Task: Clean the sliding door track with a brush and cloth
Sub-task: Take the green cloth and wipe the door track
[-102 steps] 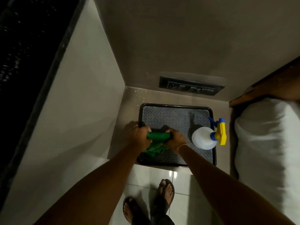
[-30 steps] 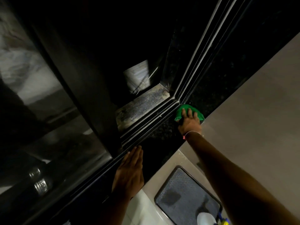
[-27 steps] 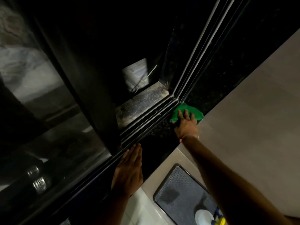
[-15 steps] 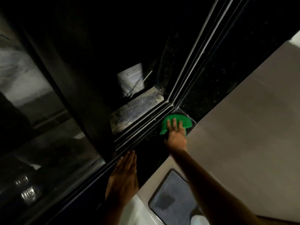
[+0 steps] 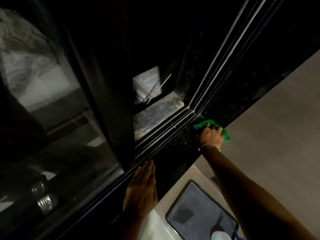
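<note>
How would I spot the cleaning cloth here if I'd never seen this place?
Find the dark sliding door track running diagonally across the view. Follow it to its far corner, where the right hand presses down on the black sill beside it. The cloth is bunched under that hand, the only bright green thing in sight.

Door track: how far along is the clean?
Done: cloth is picked up and at the sill. In hand: right hand presses it on the dark ledge beside the track, at the corner; left hand lies flat on the ledge. Left: the track grooves look unwiped, the gritty outer sill is dirty, no brush in view. Spray bottle sits on the mat. Early stage.
</note>
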